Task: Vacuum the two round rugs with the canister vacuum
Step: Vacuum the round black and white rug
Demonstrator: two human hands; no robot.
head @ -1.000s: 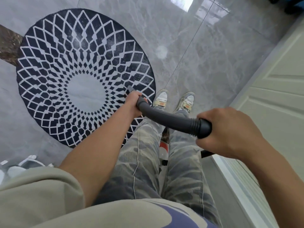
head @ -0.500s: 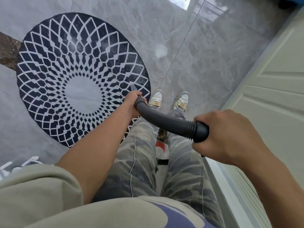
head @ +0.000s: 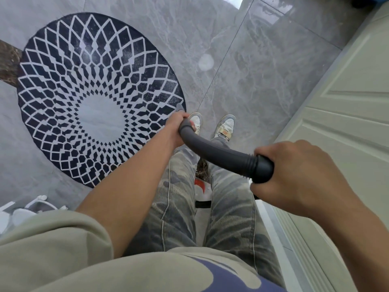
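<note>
A round rug (head: 63, 91), dark navy with a white diamond lattice and a pale centre, lies on the grey floor to my left. I hold a curved grey vacuum handle tube (head: 214, 151) in front of my legs. My left hand (head: 176, 128) grips its lower end at the rug's right rim. My right hand (head: 294, 175) grips the black ribbed cuff at its upper end. A short grey bit of tube (head: 179, 106) pokes out beyond my left hand; the nozzle is hidden. Between my legs a red and white piece of the canister vacuum (head: 200, 186) shows.
A white panelled door (head: 347, 102) runs along the right side, close to my right arm. My two sneakers (head: 225, 125) stand on glossy grey tile (head: 252, 70) just right of the rug. White objects (head: 19, 211) sit at the lower left. A dark brown floor strip (head: 8, 62) meets the rug's left edge.
The view has shifted slightly, so the rug and my feet sit a little higher and further left in the frame. Both hands keep the same grip on the tube.
</note>
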